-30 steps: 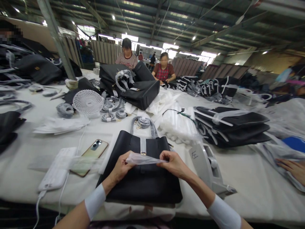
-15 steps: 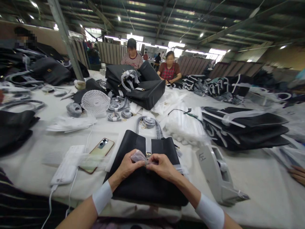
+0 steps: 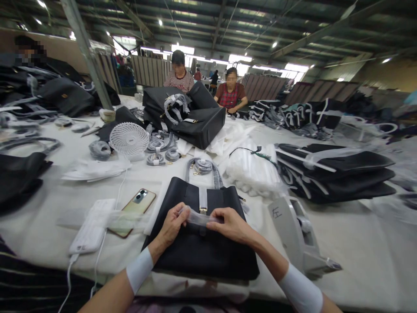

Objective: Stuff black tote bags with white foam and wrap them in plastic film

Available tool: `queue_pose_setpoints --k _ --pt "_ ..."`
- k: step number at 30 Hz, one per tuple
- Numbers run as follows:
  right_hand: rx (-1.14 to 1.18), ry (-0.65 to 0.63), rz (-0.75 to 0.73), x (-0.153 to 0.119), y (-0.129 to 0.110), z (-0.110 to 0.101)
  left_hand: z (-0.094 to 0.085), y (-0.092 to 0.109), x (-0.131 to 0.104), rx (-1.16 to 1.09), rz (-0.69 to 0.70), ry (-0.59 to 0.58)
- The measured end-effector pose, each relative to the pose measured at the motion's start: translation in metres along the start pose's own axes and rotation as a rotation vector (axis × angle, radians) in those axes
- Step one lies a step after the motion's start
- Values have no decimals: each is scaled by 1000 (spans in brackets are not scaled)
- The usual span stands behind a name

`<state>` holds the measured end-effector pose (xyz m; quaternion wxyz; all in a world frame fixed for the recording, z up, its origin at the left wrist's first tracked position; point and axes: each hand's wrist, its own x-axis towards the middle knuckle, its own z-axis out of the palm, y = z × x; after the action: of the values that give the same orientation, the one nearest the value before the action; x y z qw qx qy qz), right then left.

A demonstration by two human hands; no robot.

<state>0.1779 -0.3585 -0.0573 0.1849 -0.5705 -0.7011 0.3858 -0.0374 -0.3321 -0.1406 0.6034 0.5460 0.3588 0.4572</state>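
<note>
A black handbag (image 3: 211, 258) lies flat before me, its front facing up. Down its middle runs a strap covered in whitish film (image 3: 202, 198), ending at a small gold buckle (image 3: 203, 210). Just below the buckle, a translucent plastic strip (image 3: 197, 218) is stretched between my hands. One end is pinched by my left hand (image 3: 172, 225), the other by my right hand (image 3: 233, 226). Both hands are over the bag's front. Beyond its top edge are a wrapped handle (image 3: 215, 171) and a coiled strap (image 3: 202, 166).
A phone (image 3: 138, 208) and white power bank (image 3: 93, 226) lie left, a small fan (image 3: 129, 140) behind. At right stands a tape dispenser (image 3: 293, 234), with stacked black bags (image 3: 345, 174) beyond. More bags (image 3: 198, 126) are piled ahead; two people sit across the table.
My hands have moved apart, the right one going rightward. The plastic strip, bunched up before, is now drawn out straight between them.
</note>
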Motion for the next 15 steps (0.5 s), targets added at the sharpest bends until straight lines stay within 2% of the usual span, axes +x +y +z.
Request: queue_pose_setpoints --k 5,9,12,15 --pt "87 12 -83 11 -9 19 3 6 0 -62 47 -16" --pt "144 12 -111 18 -7 27 4 8 1 -90 -1 -61" --pt "215 6 -140 21 -5 34 4 6 2 -97 2 -40" --pt "260 54 -157 25 -2 41 2 3 2 -134 21 3"
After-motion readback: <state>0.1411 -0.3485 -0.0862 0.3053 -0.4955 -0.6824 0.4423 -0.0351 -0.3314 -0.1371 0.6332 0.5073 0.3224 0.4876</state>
